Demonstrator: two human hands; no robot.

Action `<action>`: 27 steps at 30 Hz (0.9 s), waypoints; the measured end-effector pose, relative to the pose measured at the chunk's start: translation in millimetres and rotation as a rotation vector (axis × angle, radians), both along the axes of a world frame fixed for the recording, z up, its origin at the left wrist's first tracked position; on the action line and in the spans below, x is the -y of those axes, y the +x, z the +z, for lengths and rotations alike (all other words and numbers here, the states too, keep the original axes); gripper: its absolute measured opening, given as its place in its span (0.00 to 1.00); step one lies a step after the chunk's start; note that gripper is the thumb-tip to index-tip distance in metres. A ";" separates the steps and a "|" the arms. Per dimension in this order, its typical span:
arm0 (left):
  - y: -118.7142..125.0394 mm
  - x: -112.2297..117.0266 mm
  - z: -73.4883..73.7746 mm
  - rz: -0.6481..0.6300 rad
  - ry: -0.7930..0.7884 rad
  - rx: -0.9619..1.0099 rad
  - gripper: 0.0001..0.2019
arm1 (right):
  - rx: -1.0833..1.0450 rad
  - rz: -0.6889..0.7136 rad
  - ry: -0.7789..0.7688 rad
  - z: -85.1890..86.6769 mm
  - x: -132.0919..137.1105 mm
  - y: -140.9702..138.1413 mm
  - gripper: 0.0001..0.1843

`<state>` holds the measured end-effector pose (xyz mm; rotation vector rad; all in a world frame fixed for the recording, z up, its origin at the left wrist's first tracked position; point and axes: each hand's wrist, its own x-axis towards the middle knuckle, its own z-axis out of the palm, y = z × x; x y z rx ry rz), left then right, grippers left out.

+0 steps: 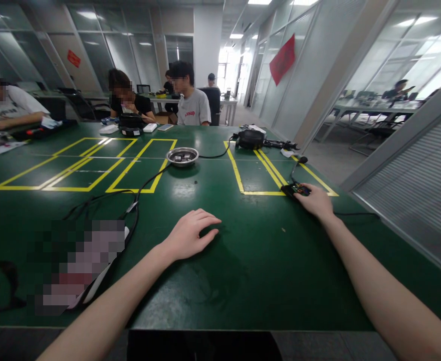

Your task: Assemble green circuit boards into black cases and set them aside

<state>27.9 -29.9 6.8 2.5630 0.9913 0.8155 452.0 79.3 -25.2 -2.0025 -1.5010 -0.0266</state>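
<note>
My left hand (190, 234) rests palm down on the green table (243, 260), fingers loosely curved and apart, holding nothing. My right hand (316, 200) reaches to the right and lies on a small black device (294, 189) with coloured buttons, its fingers curled over the near end. A thin black cable runs from that device toward a small black knob (302, 160) farther back. A round metal bowl (182, 156) with small metal parts stands beyond my left hand.
Yellow tape outlines (92, 170) mark boxes on the table. Black cables (134, 200) trail at left beside a blurred-out object. A black bag (249, 139) sits at the back. Several people sit along the far and left edges. Glass partitions stand at right.
</note>
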 end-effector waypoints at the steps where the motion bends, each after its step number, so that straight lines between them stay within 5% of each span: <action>1: 0.0 -0.5 -0.5 0.002 0.004 0.002 0.11 | -0.030 0.023 -0.058 1.9 2.3 -13.6 0.25; 9: 1.2 2.8 5.3 -0.010 0.033 0.021 0.21 | -0.291 1.150 -0.227 15.6 73.5 -160.1 0.24; 12: 1.5 3.7 6.2 -0.045 -0.021 -0.051 0.18 | -0.262 1.360 -0.223 19.6 97.7 -188.9 0.16; 21: -3.1 2.5 4.4 0.026 -0.100 -0.138 0.30 | -0.221 1.248 -0.069 18.3 98.6 -186.6 0.16; 27: -6.2 -0.3 3.3 0.071 -0.086 -0.176 0.40 | -0.123 0.977 -0.035 22.6 82.8 -167.9 0.16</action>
